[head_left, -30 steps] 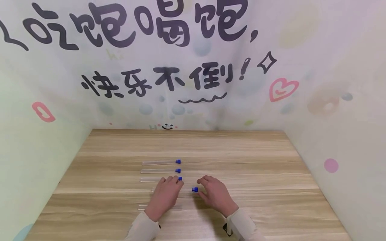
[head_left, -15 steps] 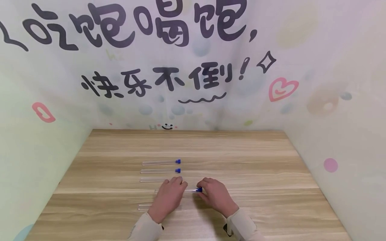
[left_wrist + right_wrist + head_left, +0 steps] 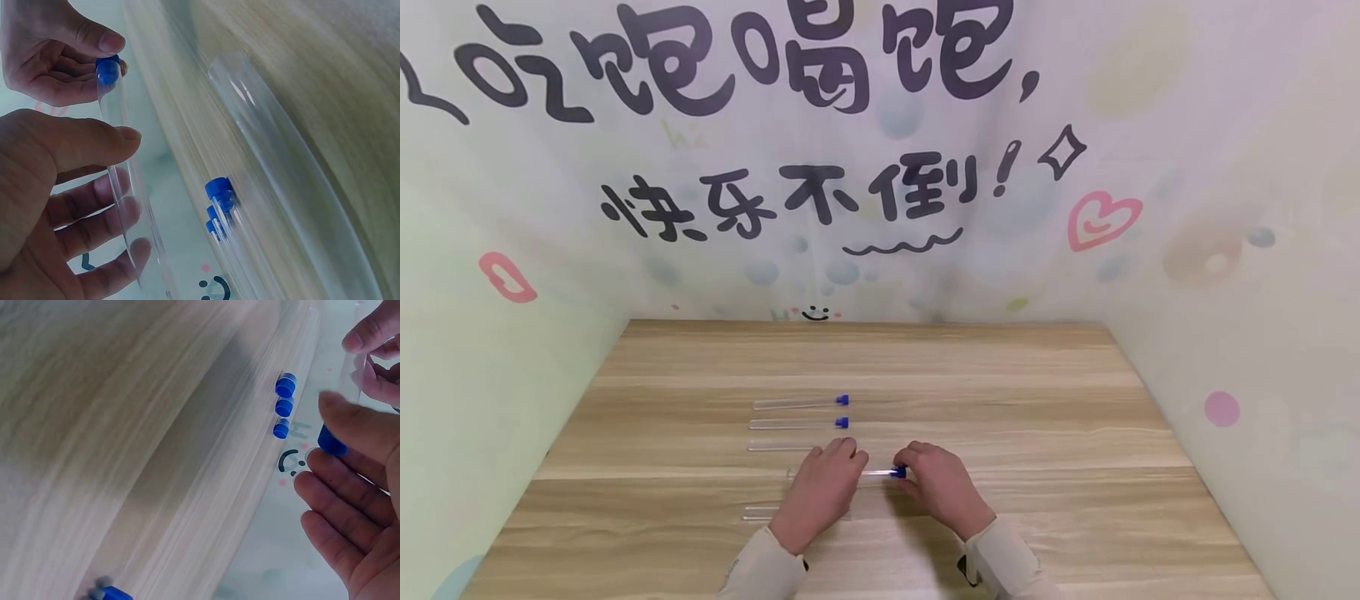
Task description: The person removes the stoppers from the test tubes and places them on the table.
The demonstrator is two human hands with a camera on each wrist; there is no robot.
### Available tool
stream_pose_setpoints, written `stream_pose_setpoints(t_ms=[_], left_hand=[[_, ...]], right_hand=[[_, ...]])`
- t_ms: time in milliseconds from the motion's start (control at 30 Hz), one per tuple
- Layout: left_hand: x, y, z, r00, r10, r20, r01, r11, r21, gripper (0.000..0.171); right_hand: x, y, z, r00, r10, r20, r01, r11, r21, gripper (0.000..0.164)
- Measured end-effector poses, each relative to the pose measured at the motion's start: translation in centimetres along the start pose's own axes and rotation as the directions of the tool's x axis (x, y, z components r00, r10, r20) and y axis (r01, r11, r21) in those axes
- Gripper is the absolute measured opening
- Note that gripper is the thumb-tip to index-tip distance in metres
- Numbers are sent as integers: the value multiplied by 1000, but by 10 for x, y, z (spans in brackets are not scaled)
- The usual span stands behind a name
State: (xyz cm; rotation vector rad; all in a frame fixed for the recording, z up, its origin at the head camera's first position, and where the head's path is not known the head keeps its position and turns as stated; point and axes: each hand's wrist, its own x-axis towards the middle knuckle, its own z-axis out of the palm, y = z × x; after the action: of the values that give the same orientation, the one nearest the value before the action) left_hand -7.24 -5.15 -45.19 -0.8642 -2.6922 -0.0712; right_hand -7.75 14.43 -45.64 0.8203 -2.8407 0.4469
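Note:
My left hand (image 3: pixel 823 492) holds a clear test tube (image 3: pixel 876 473) between thumb and fingers, and in the left wrist view the tube (image 3: pixel 125 206) lies along the finger pads. A blue cap (image 3: pixel 898 472) sits at the tube's right end. My right hand (image 3: pixel 943 487) pinches that cap between thumb and forefinger; the right wrist view shows the cap (image 3: pixel 332 442) under the thumb. How deep it sits is unclear. Nearer my body lies a test tube (image 3: pixel 760 512) partly hidden by the left hand; in the left wrist view this tube (image 3: pixel 287 156) shows no cap at its visible end.
Beyond the hands lie two capped tubes, a far tube (image 3: pixel 793 406) and a nearer tube (image 3: pixel 790 425). A third tube (image 3: pixel 771 447) has its cap behind my left hand. Another blue cap (image 3: pixel 114 592) shows low in the right wrist view. A wall stands behind the wooden table (image 3: pixel 1037 392).
My left hand has shifted slightly right with the tube. The cap has moved right into my right fingers' pinch, and the tube now shows between both hands, meeting the cap.

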Motion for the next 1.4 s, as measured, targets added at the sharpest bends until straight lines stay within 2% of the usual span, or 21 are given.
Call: stream_pose_setpoints(t_ms=[233,600,800,1000,1100,1233,1400], left_hand=[[0,0,-3,999,33,-19,-33,999,21,15],[-1,-4,2,992,126,3,-126,991,46,18],[2,-7,3,986,161,-32,-159,986,54,19],[1,-10,2,990,132,-48,-131,991,25,11],[-1,-12,2,993,102,-57,-102,995,-8,15],[-4,-16,3,995,70,-73,-74,996,-43,16],[-4,-17,2,994,61,-94,-66,996,-52,12]], right_hand=[[0,-2,-2,999,-24,-38,23,1000,-12,15],[-2,1,-3,986,-144,-83,136,986,-95,18],[-2,3,-2,980,-173,-98,162,981,-110,19],[-3,4,-1,984,-117,-133,108,992,-72,15],[-4,4,-1,984,-87,-154,82,996,-43,15],[-5,5,1,980,-68,-187,63,997,-32,14],[-5,5,3,970,-54,-236,50,998,-24,13]])
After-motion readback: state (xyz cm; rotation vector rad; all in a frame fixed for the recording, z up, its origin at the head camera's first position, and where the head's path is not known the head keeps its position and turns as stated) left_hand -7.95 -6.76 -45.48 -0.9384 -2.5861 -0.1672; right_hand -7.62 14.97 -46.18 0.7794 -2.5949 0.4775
